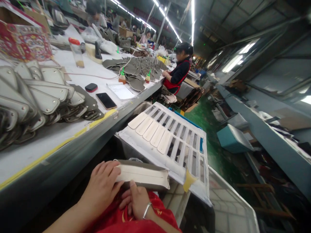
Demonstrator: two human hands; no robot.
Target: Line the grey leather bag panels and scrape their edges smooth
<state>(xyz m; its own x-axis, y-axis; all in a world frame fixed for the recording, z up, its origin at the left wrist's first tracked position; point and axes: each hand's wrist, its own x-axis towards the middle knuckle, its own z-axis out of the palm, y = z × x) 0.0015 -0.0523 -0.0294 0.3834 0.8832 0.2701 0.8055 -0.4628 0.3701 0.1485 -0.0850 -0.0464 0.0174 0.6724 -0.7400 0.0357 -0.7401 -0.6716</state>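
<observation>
A boxy cream and grey leather piece, with a seam line along its cream face, lies across my lap. My left hand is closed over its left end, fingers on the cream face. At the lower edge, my right hand presses its thumb against the piece, its other fingers curled partly out of sight. Just beyond stands a white slatted rack, with several cream rounded strips laid in a row on it.
To the left runs a workbench bearing stacked cream flaps, a phone, a notepad and small glue bottles. Grey cut pieces spread farther along. A co-worker sits at the bench. A teal bin stands right.
</observation>
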